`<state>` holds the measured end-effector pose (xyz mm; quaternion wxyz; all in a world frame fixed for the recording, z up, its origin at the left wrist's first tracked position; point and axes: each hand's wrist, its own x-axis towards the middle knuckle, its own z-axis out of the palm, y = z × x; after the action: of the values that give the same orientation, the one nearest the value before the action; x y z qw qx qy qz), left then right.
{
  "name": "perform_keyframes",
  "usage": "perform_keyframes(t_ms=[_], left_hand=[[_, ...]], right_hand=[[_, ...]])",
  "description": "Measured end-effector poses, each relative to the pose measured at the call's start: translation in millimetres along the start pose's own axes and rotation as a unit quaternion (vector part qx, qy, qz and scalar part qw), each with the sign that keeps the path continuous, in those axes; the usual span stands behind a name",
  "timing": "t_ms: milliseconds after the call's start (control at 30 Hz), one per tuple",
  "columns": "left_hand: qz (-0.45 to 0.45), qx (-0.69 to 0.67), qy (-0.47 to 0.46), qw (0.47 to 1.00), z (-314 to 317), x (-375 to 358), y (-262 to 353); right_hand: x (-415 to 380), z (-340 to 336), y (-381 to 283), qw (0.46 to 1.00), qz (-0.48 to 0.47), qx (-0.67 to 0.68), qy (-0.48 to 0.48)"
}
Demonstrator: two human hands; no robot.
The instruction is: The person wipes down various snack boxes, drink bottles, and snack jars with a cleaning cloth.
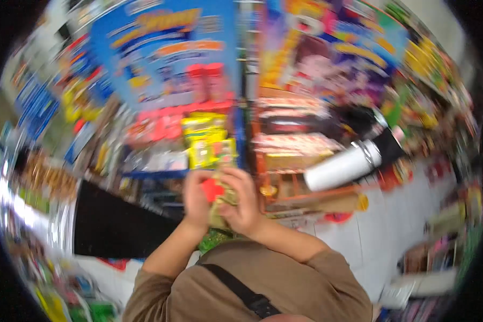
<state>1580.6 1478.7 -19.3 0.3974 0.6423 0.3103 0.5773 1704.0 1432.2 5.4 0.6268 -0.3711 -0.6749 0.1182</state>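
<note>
Both my hands are together in front of my chest. My left hand [196,197] curls around one side of a small red and yellow-green packet [212,190]. From the other side my right hand [241,199] closes on the same packet, its fingers bent over the yellow-green part. Motion blur hides the packet's print. Just beyond my fingertips, yellow packets [204,137] stand on a blue display rack [158,174], beside pink-red packets [154,126].
An orange-framed rack [290,185] with rows of red-and-white packs stands to the right. A white cylinder [341,165] juts over it. At left is a black panel [118,225]. A blue poster [166,48] rises behind; white floor tiles [381,220] show at right.
</note>
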Motion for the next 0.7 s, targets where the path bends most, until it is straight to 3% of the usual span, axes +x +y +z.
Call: perform_keyframes(t_ms=[33, 67, 100, 167, 300, 433, 500, 633, 700], left_hand=[[-0.11, -0.064, -0.053, 0.99, -0.9, -2.2, -8.9], [0.0, -0.098, -0.105, 0.99, -0.5, -5.7, -2.4], [0.017, -0.111, -0.094, 0.989, -0.2, -4.9, -5.0], [0.043, -0.055, -0.079, 0.994, -11.2, -7.1, 9.0], [0.141, 0.082, -0.075, 0.984, -41.7, -14.3, 10.8], [0.21, 0.147, -0.03, 0.966, -60.8, -20.3, 11.9], [0.211, 0.137, -0.019, 0.968, -68.9, -26.0, 18.7], [0.192, 0.014, 0.043, 0.98, -70.1, -39.6, 22.3], [0.08, -0.11, 0.11, 0.985, -60.9, -47.8, 17.5]], right_hand=[[5.6, -2.0, 4.8, 0.994, -0.073, -0.058, -0.049], [11.1, -1.1, 4.6, 0.987, -0.097, -0.061, -0.109], [14.5, 0.8, -3.0, 0.988, -0.038, -0.014, -0.148], [11.7, 9.9, -4.6, 0.986, -0.014, 0.002, -0.164], [3.5, 27.5, -9.7, 0.994, 0.026, 0.005, -0.109], [-4.9, 49.2, 6.8, 0.959, 0.195, 0.189, -0.076], [-1.8, 56.5, 3.6, 0.943, 0.23, 0.227, -0.082], [4.2, 69.4, 19.3, 0.843, 0.353, 0.384, -0.131], [1.0, 81.1, 27.6, 0.808, 0.379, 0.427, -0.145]])
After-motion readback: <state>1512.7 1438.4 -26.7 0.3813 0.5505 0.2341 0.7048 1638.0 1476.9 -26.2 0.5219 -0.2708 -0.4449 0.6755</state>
